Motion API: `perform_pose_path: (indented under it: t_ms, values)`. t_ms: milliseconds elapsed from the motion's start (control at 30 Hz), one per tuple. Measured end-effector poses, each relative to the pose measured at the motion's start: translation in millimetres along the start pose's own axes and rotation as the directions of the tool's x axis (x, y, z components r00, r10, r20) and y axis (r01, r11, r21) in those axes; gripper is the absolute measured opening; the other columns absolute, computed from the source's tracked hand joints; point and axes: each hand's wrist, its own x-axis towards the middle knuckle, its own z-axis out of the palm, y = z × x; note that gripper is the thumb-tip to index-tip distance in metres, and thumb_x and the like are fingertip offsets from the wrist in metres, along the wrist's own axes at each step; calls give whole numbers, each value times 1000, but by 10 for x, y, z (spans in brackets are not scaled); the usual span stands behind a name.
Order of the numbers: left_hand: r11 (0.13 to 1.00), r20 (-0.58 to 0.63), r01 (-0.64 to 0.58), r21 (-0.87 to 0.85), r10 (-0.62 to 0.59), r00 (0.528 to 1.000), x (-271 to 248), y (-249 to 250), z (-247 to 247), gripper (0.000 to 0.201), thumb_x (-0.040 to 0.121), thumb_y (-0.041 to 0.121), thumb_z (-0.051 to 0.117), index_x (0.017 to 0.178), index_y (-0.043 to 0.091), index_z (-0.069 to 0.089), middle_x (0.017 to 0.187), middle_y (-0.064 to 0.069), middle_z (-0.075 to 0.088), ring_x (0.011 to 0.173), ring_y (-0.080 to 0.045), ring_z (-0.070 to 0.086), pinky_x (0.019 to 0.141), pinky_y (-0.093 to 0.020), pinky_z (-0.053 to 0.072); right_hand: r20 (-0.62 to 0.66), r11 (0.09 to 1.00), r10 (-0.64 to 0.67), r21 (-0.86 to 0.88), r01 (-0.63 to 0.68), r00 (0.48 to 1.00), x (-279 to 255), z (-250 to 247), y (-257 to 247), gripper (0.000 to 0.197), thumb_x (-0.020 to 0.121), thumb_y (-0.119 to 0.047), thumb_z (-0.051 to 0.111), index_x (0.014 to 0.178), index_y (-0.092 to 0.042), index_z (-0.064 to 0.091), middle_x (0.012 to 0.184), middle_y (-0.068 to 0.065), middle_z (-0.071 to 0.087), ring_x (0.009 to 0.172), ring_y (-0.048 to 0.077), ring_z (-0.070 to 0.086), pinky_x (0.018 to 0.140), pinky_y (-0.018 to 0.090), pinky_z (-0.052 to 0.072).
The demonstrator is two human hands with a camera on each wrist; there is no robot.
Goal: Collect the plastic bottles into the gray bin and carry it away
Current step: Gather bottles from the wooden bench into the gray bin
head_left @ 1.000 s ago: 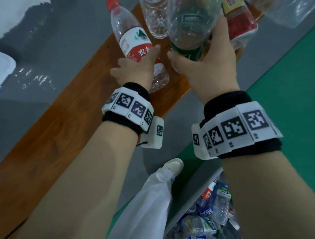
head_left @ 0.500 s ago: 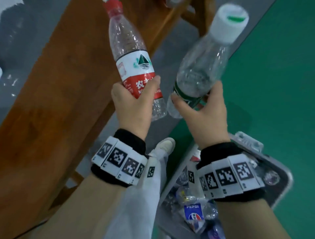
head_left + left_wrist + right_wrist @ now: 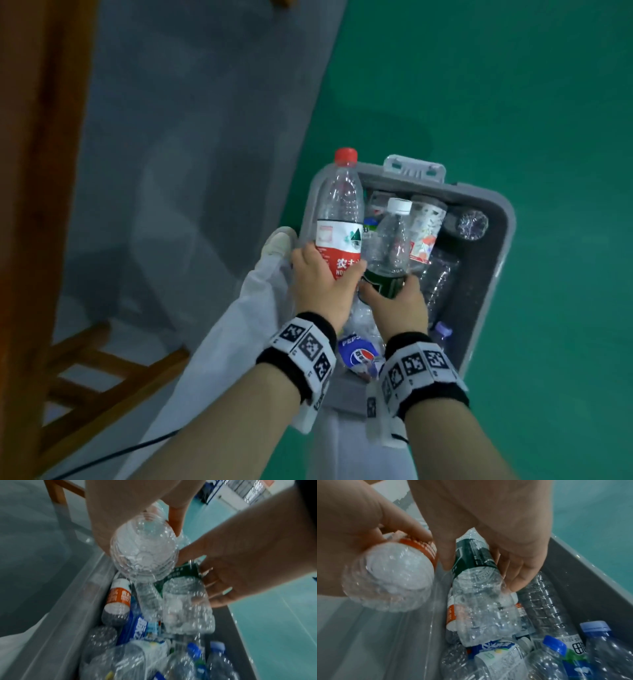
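The left hand (image 3: pixel 320 284) grips a red-capped water bottle (image 3: pixel 339 219) around its lower body, fingers and thumb wrapped over the red part of the label, cap pointing away from the person. The bottle hangs above the near-left edge of the gray bin (image 3: pixel 493 274); in the left wrist view its clear ribbed base (image 3: pixel 144 553) faces the camera, directly over the bottles below.

The right hand (image 3: pixel 399 308) holds a white-capped bottle with a dark green label (image 3: pixel 390 253), thumb on one side and fingers curled round the other, just beside the left hand's bottle. In the right wrist view this green-labelled bottle (image 3: pixel 476 566) slopes base-down into the bin, with the fingers (image 3: pixel 520 566) curled along its side.

The bin stands on the green floor (image 3: pixel 513 85), beside the person's white trouser leg (image 3: pixel 246 329) and white shoe (image 3: pixel 279 241). Inside it lies a heap of empty clear plastic bottles: an orange-labelled bottle (image 3: pixel 119 595) against the left wall, a blue-labelled bottle (image 3: pixel 142 628) under it, a Pepsi bottle (image 3: pixel 358 353) near the person, blue-capped bottles (image 3: pixel 554 644) at the near end, and a bottle with a floral label (image 3: pixel 424 229) toward the far end. A latch (image 3: pixel 414 169) juts from the bin's far rim.

A wooden table leg (image 3: pixel 44 137) and its crossbars fill the left side over gray floor (image 3: pixel 205 102).
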Motion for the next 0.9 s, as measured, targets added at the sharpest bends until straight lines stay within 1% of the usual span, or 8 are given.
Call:
perform_pose_path:
  t_ms: [133, 233, 367, 500, 633, 733, 833, 900]
  values:
    - [990, 74, -1, 139, -10, 997, 48, -224, 343, 77, 79, 46, 68, 136, 8, 33, 127, -5, 37, 104, -14, 43, 86, -24, 42, -10, 996, 62, -67, -63, 998, 211, 36, 136, 64, 77, -48, 70, 123, -11, 44, 121, 9, 56, 107, 28, 58, 90, 47, 51]
    - [986, 97, 32, 163, -48, 994, 235, -306, 533, 76, 84, 41, 66, 139, 2, 29, 130, -9, 34, 99, -12, 38, 82, -20, 37, -37, 997, 48, -63, -50, 998, 377, 100, 116, 73, 81, -45, 68, 137, -13, 32, 132, 12, 50, 115, 30, 55, 93, 48, 50]
    - [978, 114, 5, 210, -30, 993, 449, -378, 649, 60, 93, 33, 53, 138, 0, 31, 136, -11, 27, 115, -24, 45, 102, -32, 41, -64, 984, -72, -169, 60, 995, 442, 177, 73, 94, 86, -38, 65, 152, -26, 0, 149, 16, 27, 130, 36, 40, 101, 49, 40]
    - [926, 149, -137, 351, 89, 985, 497, -445, 615, 57, 93, 29, 52, 139, 1, 34, 147, -10, 15, 127, -28, 35, 110, -39, 35, -79, 948, -201, -265, 174, 976, 394, 252, 78, 78, 92, -28, 58, 152, -32, 9, 151, 12, 24, 134, 32, 36, 100, 43, 41]
    - [848, 299, -242, 470, 105, 949, 530, -478, 549, 57, 94, 31, 50, 144, 11, 31, 155, -8, -1, 139, -31, 19, 115, -38, 25, 7, 937, -122, -330, 118, 992, 419, 311, 82, 66, 98, -28, 47, 153, -33, 9, 160, 8, 8, 146, 27, 18, 110, 42, 33]
    - [792, 385, -333, 511, 135, 913, 599, -542, 529, 57, 98, 27, 43, 150, 14, 25, 159, -2, -13, 147, -27, -1, 121, -37, 10, 73, 892, -93, -438, 116, 993, 478, 372, 36, 66, 100, -15, 38, 154, -28, 2, 161, 8, -5, 149, 26, 5, 113, 41, 30]
    - [776, 411, -385, 500, 178, 894, 723, -636, 549, 45, 97, 23, 43, 142, 18, 43, 159, 4, -17, 147, -22, -10, 121, -40, 8, 126, 834, -20, -546, 86, 992, 600, 391, -27, 79, 93, 5, 40, 154, -22, -1, 160, 11, -12, 149, 26, -1, 112, 40, 31]
    - [821, 406, -335, 461, 140, 903, 810, -737, 583, 44, 95, 23, 47, 139, 16, 47, 158, 11, -22, 148, -17, -4, 116, -29, 9, 146, 784, 33, -617, 65, 989, 693, 409, -43, 81, 92, 6, 42, 154, -18, -3, 160, 13, -13, 149, 28, 0, 111, 41, 32]
